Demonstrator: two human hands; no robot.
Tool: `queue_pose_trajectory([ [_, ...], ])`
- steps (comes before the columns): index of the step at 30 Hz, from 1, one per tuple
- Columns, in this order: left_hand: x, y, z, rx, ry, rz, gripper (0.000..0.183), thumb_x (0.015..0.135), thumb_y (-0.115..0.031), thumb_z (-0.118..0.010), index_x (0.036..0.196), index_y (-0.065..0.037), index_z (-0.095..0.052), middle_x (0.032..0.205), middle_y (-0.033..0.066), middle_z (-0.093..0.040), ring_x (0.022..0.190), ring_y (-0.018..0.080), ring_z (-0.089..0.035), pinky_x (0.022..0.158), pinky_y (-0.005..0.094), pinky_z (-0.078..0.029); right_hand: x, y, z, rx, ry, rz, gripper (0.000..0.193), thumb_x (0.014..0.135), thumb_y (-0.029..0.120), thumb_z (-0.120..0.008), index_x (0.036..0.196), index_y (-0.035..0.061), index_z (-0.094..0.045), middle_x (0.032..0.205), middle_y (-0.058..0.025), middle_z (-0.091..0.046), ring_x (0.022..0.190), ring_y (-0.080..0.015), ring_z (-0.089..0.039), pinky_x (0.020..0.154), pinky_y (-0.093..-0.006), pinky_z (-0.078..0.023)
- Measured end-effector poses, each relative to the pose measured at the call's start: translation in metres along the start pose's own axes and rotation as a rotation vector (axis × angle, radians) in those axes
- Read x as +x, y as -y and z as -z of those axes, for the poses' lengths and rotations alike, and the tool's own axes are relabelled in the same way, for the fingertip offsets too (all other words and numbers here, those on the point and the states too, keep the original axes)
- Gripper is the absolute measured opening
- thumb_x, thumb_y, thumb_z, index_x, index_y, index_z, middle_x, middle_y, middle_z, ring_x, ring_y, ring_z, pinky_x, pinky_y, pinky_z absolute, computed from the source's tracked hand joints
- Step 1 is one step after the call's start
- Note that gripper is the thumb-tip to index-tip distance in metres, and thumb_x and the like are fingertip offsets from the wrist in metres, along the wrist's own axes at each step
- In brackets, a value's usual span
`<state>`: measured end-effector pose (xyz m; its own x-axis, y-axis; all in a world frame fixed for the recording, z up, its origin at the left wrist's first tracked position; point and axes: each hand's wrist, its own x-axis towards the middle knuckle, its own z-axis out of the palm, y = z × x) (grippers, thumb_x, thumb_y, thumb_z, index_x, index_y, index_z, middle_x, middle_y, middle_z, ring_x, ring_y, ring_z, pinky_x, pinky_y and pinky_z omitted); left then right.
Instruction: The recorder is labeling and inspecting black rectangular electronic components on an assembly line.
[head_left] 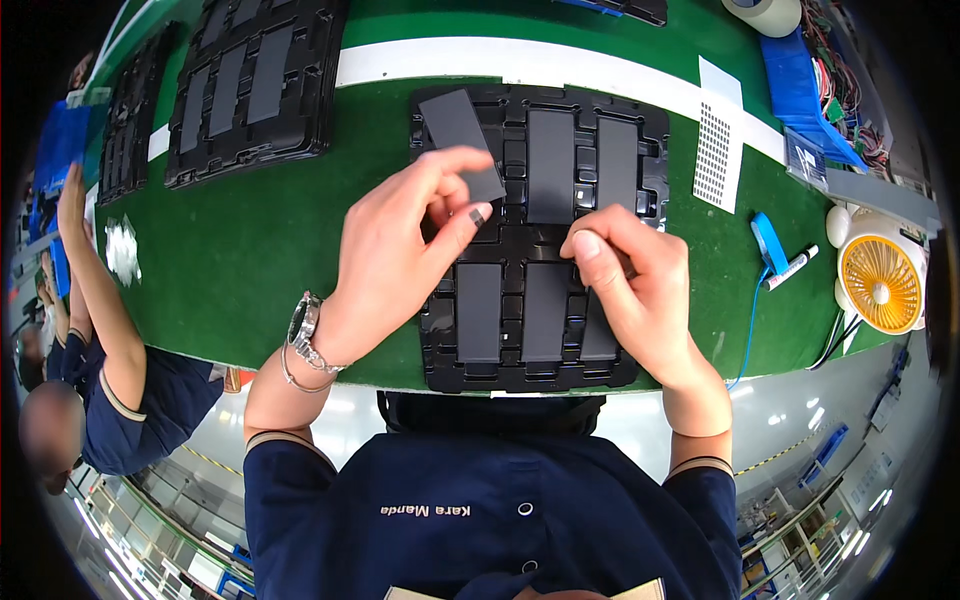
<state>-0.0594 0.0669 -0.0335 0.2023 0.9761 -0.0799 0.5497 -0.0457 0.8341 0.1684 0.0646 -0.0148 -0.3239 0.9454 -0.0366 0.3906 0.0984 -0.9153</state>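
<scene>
A black moulded tray (512, 240) lies before me on the green mat, holding several flat dark grey rectangular pieces such as one at top middle (551, 165). In its upper left, one grey piece (458, 125) sits slanted, out of line with the others. My left hand (400, 215) is over that piece, index finger and thumb apart. A small dark square (476, 217) shows on the left thumb tip. My right hand (635, 275) hovers over the tray's right side, thumb and index finger pinched; whatever is between them cannot be made out.
A white sheet with rows of small dark squares (714, 140) lies right of the tray. Beyond are a blue strap (768, 243), a marker (790, 268), a small fan (880, 285) and a blue bin (800, 90). Stacked trays (250, 90) stand far left. A co-worker (130, 390) is at left.
</scene>
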Motion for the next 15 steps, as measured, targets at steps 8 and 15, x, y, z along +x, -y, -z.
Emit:
queue_pose_trajectory([
  [8, -0.012, -0.008, 0.0, -0.611, 0.354, 0.182, 0.011, 0.095, -0.007, -0.066, 0.101, -0.004, -0.058, 0.095, -0.0029, -0.057, 0.088, 0.0035, -0.054, 0.075, 0.0206, -0.047, -0.004, 0.001, -0.015, 0.015, 0.173, 0.103, 0.011, 0.094, 0.01, -0.065, 0.092, -0.0005, -0.064, 0.071, -0.0092, -0.059, 0.056, -0.0223, -0.058, 0.052, -0.035, -0.045],
  [15, -0.014, -0.006, -0.001, -0.66, 0.381, 0.213, 0.015, 0.094, -0.008, -0.068, 0.101, -0.006, -0.055, 0.094, -0.0038, -0.056, 0.086, 0.0033, -0.053, 0.073, 0.0198, -0.046, -0.003, 0.002, -0.019, -0.022, 0.174, 0.143, 0.011, 0.093, 0.011, -0.066, 0.09, 0.0001, -0.064, 0.069, -0.0088, -0.058, 0.056, -0.0236, -0.059, 0.051, -0.0364, -0.045],
])
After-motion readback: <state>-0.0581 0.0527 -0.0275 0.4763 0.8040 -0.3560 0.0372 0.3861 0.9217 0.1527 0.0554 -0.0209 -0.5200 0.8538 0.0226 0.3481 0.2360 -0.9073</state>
